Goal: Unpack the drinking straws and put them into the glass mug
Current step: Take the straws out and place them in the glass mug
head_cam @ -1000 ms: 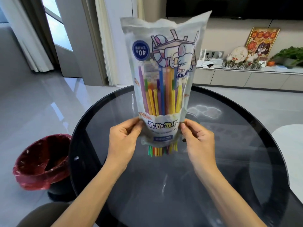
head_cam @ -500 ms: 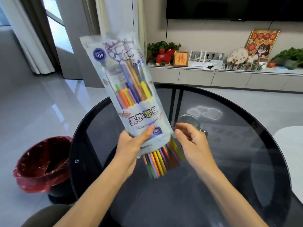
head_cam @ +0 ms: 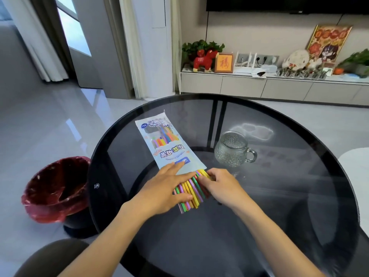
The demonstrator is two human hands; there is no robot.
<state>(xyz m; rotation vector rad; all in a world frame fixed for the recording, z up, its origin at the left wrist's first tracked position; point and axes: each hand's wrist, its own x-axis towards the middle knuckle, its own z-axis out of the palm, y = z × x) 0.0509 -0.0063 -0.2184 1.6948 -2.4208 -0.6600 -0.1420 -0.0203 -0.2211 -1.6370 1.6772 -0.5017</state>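
Observation:
The pale printed straw bag (head_cam: 167,145) lies flat on the round dark glass table (head_cam: 259,206), its open end toward me. A bunch of coloured drinking straws (head_cam: 192,191) sticks out of that end. My left hand (head_cam: 163,188) lies over the straws and the bag's lower edge, thumb across the straws. My right hand (head_cam: 220,186) grips the straws from the right side. The clear textured glass mug (head_cam: 232,149) stands upright just right of the bag, handle to the right, with nothing inside.
A bin with a red liner (head_cam: 54,188) stands on the floor left of the table. A white seat edge (head_cam: 357,170) shows at the right. A low cabinet (head_cam: 269,84) with ornaments runs along the far wall.
The bag came down from upright in the air, tilted left, and now lies flat on the table. More of the straws have slid out, and both hands moved down onto them.

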